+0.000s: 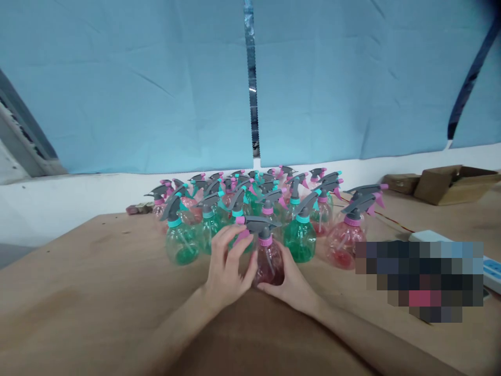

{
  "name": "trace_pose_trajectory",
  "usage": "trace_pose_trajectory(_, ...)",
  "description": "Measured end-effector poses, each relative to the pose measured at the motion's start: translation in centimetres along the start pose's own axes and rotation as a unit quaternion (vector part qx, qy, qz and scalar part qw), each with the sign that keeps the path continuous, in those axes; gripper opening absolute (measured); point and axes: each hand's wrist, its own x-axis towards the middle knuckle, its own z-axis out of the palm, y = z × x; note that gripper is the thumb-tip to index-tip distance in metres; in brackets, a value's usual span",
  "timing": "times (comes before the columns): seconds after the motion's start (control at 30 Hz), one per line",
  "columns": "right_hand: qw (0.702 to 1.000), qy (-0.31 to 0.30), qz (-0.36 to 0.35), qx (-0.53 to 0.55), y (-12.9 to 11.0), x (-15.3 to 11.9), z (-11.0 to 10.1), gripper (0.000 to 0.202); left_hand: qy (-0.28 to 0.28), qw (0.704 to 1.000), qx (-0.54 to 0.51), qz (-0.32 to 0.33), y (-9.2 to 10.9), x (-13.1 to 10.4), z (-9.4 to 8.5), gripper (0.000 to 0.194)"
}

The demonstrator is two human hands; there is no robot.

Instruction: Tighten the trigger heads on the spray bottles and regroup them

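Observation:
A clear pink spray bottle with a grey trigger head and a pink collar stands upright at the front of a group of similar bottles. My right hand curves round the right side of its body, thumb at the lower front. With curled fingers, my left hand grips it from the left, fingertips at the pink trigger and nozzle. Just behind are a green spray bottle on the right and another green spray bottle on the left. A pink spray bottle is farther right.
Several more pink and green bottles crowd the wooden table towards the blue-covered wall. An open cardboard box sits at the back right. Nearer are a white power strip, a thin cable and a pixelated patch.

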Motion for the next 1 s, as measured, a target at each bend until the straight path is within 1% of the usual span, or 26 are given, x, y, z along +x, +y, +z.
trace_pose_trajectory(0.03, 1.000, 0.000, -0.001, 0.004, 0.1, 0.0, 0.0, 0.091, 0.011, 0.999, 0.003, -0.040, 0.2, -1.2, 0.5, 0.063)
trace_pose_trajectory(0.1, 1.000, 0.002, 0.000, 0.013, 0.3, -0.1, -0.1, 0.089, -0.013, 0.990, -0.010, -0.139, 0.5, -3.0, 1.5, 0.071)
trace_pose_trajectory(0.17, 1.000, 0.005, 0.002, 0.026, 0.3, -0.2, -0.1, 0.087, -0.045, 0.974, -0.045, -0.219, 0.6, -4.0, 2.4, 0.073)
trace_pose_trajectory(0.27, 0.999, 0.004, 0.000, 0.038, 0.4, -0.2, 0.0, 0.085, -0.073, 0.949, -0.100, -0.291, 0.9, -4.7, 3.3, 0.070)
trace_pose_trajectory(0.33, 0.999, 0.003, -0.003, 0.038, 0.5, -0.2, 0.0, 0.083, -0.080, 0.930, -0.143, -0.330, 1.3, -5.2, 3.6, 0.072)
trace_pose_trajectory(0.43, 0.999, 0.009, -0.012, 0.030, 0.4, -0.3, -0.1, 0.083, -0.070, 0.896, -0.238, -0.368, 2.0, -5.6, 3.8, 0.079)
trace_pose_trajectory(0.53, 1.000, 0.019, -0.021, -0.005, 0.2, -0.5, -0.5, 0.083, -0.057, 0.864, -0.313, -0.391, 2.4, -5.5, 4.0, 0.084)
trace_pose_trajectory(0.6, 0.999, 0.005, -0.036, -0.031, -0.1, -0.8, -0.8, 0.080, -0.053, 0.840, -0.351, -0.411, 2.4, -5.2, 4.2, 0.091)
trace_pose_trajectory(0.67, 0.997, -0.022, -0.059, -0.052, -0.3, -1.2, -1.0, 0.077, -0.054, 0.820, -0.375, -0.429, 2.1, -4.7, 4.3, 0.098)
trace_pose_trajectory(0.7, 0.995, -0.035, -0.071, -0.063, -0.4, -1.4, -1.1, 0.076, -0.053, 0.817, -0.375, -0.434, 2.0, -4.4, 4.4, 0.101)
trace_pose_trajectory(0.8, 0.990, -0.052, -0.099, -0.090, -0.7, -1.8, -1.3, 0.072, -0.043, 0.828, -0.348, -0.437, 1.4, -3.5, 4.2, 0.104)
trace_pose_trajectory(0.83, 0.989, -0.051, -0.106, -0.093, -0.8, -1.9, -1.3, 0.070, -0.045, 0.826, -0.345, -0.443, 1.2, -3.1, 4.0, 0.103)
trace_pose_trajectory(0.87, 0.988, -0.048, -0.114, -0.094, -0.9, -2.0, -1.4, 0.069, -0.051, 0.818, -0.348, -0.456, 1.1, -2.8, 3.8, 0.101)
trace_pose_trajectory(0.93, 0.986, -0.045, -0.127, -0.093, -1.1, -2.0, -1.7, 0.068, -0.067, 0.784, -0.366, -0.498, 0.9, -1.9, 3.3, 0.091)
trace_pose_trajectory(1.0, 0.984, -0.057, -0.141, -0.096, -1.3, -2.2, -1.8, 0.068, -0.072, 0.746, -0.380, -0.542, 0.7, -1.1, 2.8, 0.076)
